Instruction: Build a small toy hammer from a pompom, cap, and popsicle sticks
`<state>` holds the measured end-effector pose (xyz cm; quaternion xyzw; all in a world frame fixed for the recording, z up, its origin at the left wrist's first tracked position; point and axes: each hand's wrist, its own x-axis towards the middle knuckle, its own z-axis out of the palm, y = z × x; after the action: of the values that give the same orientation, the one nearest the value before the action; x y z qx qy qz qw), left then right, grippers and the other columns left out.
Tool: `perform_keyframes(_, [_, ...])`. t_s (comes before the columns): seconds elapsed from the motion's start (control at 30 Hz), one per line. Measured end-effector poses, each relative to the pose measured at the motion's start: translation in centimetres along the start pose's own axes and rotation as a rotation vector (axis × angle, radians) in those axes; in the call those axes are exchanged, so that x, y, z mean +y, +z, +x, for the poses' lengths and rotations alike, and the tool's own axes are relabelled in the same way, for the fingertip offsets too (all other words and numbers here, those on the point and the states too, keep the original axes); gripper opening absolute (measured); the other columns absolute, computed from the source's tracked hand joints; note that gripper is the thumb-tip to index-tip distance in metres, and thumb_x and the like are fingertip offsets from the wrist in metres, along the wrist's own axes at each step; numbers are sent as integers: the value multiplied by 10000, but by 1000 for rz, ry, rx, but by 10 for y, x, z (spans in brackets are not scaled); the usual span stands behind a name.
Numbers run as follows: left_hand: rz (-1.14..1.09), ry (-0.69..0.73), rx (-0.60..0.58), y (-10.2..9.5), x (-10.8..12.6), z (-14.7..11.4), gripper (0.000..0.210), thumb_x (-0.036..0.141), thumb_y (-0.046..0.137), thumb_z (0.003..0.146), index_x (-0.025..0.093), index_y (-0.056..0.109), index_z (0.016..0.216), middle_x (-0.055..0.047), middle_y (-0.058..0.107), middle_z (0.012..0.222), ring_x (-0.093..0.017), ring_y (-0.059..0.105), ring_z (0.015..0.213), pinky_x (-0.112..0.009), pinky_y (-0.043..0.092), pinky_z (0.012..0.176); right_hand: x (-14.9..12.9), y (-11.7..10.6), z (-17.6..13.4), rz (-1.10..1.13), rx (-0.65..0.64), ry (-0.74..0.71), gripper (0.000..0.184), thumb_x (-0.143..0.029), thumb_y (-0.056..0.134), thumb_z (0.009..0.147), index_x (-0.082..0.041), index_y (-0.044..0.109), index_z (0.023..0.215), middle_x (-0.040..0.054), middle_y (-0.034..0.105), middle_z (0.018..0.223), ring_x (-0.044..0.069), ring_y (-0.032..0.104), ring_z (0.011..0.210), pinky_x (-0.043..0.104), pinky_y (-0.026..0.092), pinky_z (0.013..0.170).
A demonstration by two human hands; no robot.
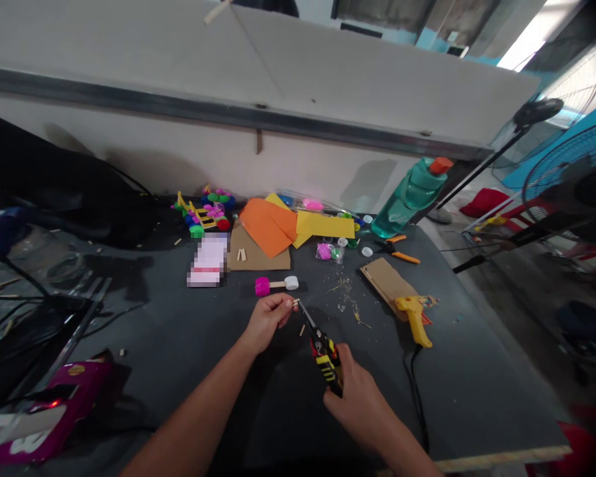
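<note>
"Head view: finger states?"

"Left hand (269,319): small wooden piece (295,303) pinched between thumb and fingers, end left exposed, apparently so it can be reached by the pliers (324,358). Right hand (353,394), at five o'clock from the piece: fingers wrapped around the handles, presumably for leverage."

"Piece gripped by the pliers?"

"Can't be told; nose right beside it."

"Nearby?"

"Capped stick (278,285) laid at ten o'clock; glue gun (416,320) at three, probably kept within right-hand reach."
</note>
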<state>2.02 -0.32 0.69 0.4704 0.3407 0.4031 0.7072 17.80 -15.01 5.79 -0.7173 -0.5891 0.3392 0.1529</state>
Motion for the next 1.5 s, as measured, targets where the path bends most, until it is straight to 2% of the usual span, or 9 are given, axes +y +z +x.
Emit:
perform_keyframes(0.17, [29,-2,19,3,1,-1,299,424,600,783,129,612,736,56,402,464,-45,293,405,-197,186,406,-2,-3,-1,15,-14,3,442,-103,481,659,-173,366,1080,16,575,772,179,564,694,241,331,607])
perform_keyframes(0.43, [54,13,41,8,3,-1,295,447,578,790,162,509,762,72,388,510,-50,307,419,-186,221,410,-7,1,1,5,1,37,421,-117,483,667,-165,378,1072,36,588,793,194,570,728,254,341,635])
perform_keyframes(0.67, [81,75,75,9,6,0,252,406,585,790,162,523,765,35,481,577,-81,412,509,-208,329,499,-9,0,0,10,-12,37,407,-122,481,666,-171,375,1056,28,576,772,194,574,715,256,353,636])
perform_keyframes(0.87, [28,67,73,8,4,0,228,383,600,784,164,537,787,34,496,568,-85,423,519,-207,311,502,-11,1,0,17,-33,26,379,-123,477,669,-178,373,1030,25,574,774,183,573,702,255,361,635])
perform_keyframes(1.13, [32,59,65,7,3,0,237,386,614,769,160,541,771,30,487,570,-88,421,529,-210,318,515,0,11,0,-31,-8,-18,369,-128,467,693,-155,374,1050,52,588,780,200,578,714,261,366,617])
perform_keyframes(1.5, [-20,53,76,8,4,1,219,372,616,772,165,546,767,33,493,582,-85,439,533,-207,341,517,-8,5,0,52,11,32,379,-119,483,669,-186,378,1027,27,578,802,185,571,715,253,348,633])
